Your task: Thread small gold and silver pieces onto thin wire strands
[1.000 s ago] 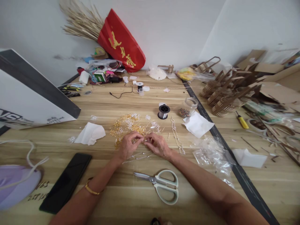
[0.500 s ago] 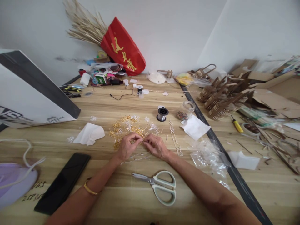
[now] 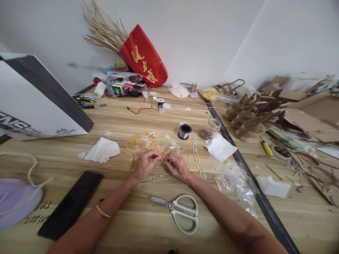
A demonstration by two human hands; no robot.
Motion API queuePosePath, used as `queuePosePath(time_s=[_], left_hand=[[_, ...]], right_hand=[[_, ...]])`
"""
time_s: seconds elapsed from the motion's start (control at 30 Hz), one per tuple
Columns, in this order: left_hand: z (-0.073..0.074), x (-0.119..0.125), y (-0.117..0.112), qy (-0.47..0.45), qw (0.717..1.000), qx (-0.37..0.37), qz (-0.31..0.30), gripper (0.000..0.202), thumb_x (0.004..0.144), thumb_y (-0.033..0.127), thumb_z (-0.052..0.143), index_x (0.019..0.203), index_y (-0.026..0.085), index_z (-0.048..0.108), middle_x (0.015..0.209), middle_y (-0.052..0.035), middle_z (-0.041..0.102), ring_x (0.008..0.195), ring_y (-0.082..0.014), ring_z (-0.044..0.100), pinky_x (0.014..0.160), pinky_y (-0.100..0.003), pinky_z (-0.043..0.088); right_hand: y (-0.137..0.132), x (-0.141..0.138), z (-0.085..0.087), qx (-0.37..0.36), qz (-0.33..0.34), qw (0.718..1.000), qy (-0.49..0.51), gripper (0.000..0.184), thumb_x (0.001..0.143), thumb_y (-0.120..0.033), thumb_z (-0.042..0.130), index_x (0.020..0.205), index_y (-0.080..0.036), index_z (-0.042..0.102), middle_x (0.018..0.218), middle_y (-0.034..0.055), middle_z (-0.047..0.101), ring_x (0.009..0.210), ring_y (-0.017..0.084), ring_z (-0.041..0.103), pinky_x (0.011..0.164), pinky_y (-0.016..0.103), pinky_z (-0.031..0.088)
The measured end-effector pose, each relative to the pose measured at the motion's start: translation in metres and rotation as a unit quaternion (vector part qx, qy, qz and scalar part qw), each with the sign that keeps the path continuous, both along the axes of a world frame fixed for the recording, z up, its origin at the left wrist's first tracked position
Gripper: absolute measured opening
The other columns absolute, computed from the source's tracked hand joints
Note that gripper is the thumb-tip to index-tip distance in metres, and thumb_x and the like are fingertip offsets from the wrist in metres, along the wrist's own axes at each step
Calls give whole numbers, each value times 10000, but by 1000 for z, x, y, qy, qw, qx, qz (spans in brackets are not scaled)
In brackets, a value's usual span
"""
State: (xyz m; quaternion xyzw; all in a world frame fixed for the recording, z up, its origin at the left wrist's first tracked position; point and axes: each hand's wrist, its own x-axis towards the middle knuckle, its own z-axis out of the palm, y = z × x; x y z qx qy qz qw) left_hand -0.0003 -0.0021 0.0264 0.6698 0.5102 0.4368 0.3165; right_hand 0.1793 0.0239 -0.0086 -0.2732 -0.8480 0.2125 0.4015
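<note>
Your left hand [image 3: 144,165] and right hand [image 3: 178,166] meet fingertip to fingertip. Both pinch a small piece [image 3: 162,160], too tiny to make out, at the near edge of the pile [image 3: 143,143] of gold and silver findings. A chain [image 3: 155,178] lies under your wrists. Scissors [image 3: 182,211] lie nearer, with a phone [image 3: 70,204] near left and tissue [image 3: 102,151] left. A spool [image 3: 184,131] and jar [image 3: 211,127] stand far right, and plastic bags [image 3: 233,178] lie right.

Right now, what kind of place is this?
Probably a jewellery craft bench: left hand and right hand at a pile of gold bits, thread spool and scissors on the table.
</note>
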Motion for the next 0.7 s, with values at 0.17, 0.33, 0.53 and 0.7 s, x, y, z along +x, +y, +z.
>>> queuePosePath(time_s=[0.17, 0.33, 0.53, 0.7], left_hand=[[0, 1, 0, 2, 1000, 4, -1, 131, 793, 262, 579, 722, 173, 643, 740, -26, 668, 726, -164, 601, 711, -263, 456], [-3, 0, 1, 16, 1000, 7, -6, 131, 799, 253, 572, 730, 170, 646, 733, -27, 664, 717, -159, 595, 707, -264, 461], [-4, 0, 3, 10, 1000, -2, -1, 129, 790, 254, 585, 714, 172, 648, 715, -25, 666, 703, -161, 602, 693, -260, 461], [-4, 0, 3, 19, 1000, -7, -4, 126, 796, 239, 576, 719, 168, 647, 725, -29, 666, 711, -159, 603, 695, -255, 454]], right_hand=[[0, 0, 3, -3, -3, 1000, -2, 80, 885, -196, 491, 864, -185, 567, 852, 61, 580, 713, 150, 553, 611, 259, 469], [1, 0, 2, -7, -1, 1000, 6, 82, 890, -202, 496, 876, -182, 574, 870, 67, 595, 742, 156, 574, 646, 272, 486], [3, 0, -6, -21, -3, 1000, 9, 87, 897, -209, 498, 888, -184, 580, 809, 50, 615, 696, 146, 573, 615, 262, 474], [4, 1, -7, -28, -4, 1000, 14, 85, 900, -221, 507, 907, -181, 582, 803, 49, 620, 698, 146, 573, 609, 261, 473]])
